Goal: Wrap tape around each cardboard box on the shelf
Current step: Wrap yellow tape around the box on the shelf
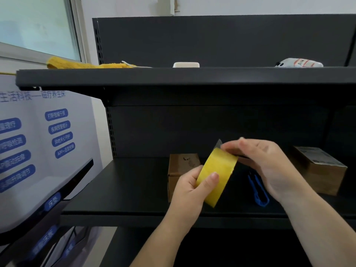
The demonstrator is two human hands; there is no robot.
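My left hand [189,186] grips a yellow tape roll [217,174] in front of the lower dark shelf [123,189]. My right hand [265,166] reaches over the roll's top edge and pinches the lifted free end of the tape, a small flap sticking up beside my fingertips. A small brown cardboard box [180,166] stands on the shelf just behind my left hand, partly hidden by it. A second cardboard box [323,170] with a printed label on top sits at the right end of the shelf.
A blue plastic cutter [258,191] lies on the lower shelf under my right hand. The upper shelf [173,76] carries a yellow cloth [81,64], a white block [185,64] and a white packet [300,63]. A printed banner [38,147] stands at left.
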